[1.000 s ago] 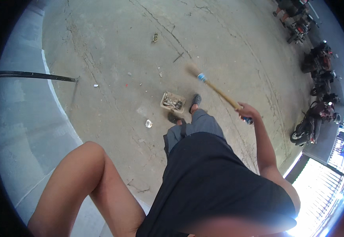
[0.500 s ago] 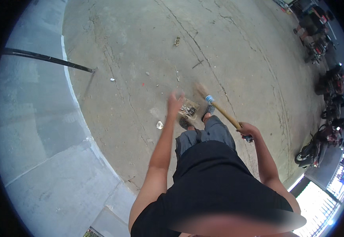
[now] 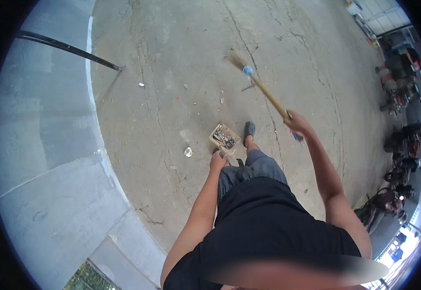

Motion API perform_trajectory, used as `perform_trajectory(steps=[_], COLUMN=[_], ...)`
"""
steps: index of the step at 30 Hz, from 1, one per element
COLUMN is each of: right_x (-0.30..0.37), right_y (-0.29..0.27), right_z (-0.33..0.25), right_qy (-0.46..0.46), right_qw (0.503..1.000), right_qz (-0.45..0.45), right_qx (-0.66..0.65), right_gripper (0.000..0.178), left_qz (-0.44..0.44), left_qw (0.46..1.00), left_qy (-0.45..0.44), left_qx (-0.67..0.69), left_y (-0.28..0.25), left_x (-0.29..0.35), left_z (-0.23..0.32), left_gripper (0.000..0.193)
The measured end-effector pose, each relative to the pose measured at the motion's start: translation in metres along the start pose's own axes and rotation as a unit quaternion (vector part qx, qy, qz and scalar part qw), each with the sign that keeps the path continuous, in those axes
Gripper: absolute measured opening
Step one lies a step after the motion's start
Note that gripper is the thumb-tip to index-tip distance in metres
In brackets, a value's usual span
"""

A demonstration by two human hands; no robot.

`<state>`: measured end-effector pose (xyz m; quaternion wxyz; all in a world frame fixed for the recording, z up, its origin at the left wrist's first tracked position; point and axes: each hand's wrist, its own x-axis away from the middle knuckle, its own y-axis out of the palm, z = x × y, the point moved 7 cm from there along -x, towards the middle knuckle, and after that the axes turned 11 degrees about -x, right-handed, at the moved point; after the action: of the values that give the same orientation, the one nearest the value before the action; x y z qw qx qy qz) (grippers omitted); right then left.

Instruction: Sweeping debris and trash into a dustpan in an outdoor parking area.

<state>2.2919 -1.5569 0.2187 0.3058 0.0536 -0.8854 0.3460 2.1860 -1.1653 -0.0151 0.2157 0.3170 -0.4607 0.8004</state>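
My right hand [image 3: 296,123] grips the end of a broom [image 3: 268,95] with a yellowish handle, a blue band and brown bristles. The bristles, slightly blurred, are out on the concrete floor ahead of me. My left hand [image 3: 218,161] is low in front of my shorts, its fingers closed at the near edge of a pale plastic dustpan [image 3: 212,134]. This squarish pan holds grey and whitish litter [image 3: 226,139]. It lies beside my right foot [image 3: 249,131], which wears a dark clog. My left foot is mostly hidden behind the pan and my hand.
A crumpled whitish scrap [image 3: 188,152] lies left of the pan. Small bits, including a white piece [image 3: 141,84], dot the cracked concrete floor [image 3: 181,43]. A black pole [image 3: 70,49] stands by the grey wall [image 3: 51,145]. Several motorcycles [image 3: 403,96] line the right side.
The broom has swung forward, away from my feet. My left hand, earlier spread beside the pan, has drawn back toward me and closed at its near edge. My right foot has shifted slightly.
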Motion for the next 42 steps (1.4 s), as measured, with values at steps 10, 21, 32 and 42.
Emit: perform_trajectory(steps=[10, 21, 32, 42], right_x=[-0.269, -0.093, 0.029, 0.052], right_y=[-0.065, -0.058, -0.065, -0.132], right_z=[-0.048, -0.017, 0.031, 0.005], right_qy=[-0.039, -0.035, 0.026, 0.132], right_qw=[0.949, 0.979, 0.938, 0.928], right_qz=[0.128, -0.006, -0.245, -0.298], right_qx=[0.284, 0.201, 0.245, 0.178], right_gripper=[0.026, 0.033, 0.053, 0.059], left_qz=[0.095, 0.148, 0.014, 0.067], left_qw=[0.992, 0.966, 0.962, 0.967], left_qy=[-0.038, -0.184, -0.244, -0.237], left_qx=[0.076, 0.108, 0.118, 0.069], left_y=[-0.017, 0.004, 0.067, 0.051], left_x=[-0.002, 0.010, -0.027, -0.019], left_z=[0.021, 0.019, -0.013, 0.005], left_gripper=[0.050, 0.046, 0.058, 0.038])
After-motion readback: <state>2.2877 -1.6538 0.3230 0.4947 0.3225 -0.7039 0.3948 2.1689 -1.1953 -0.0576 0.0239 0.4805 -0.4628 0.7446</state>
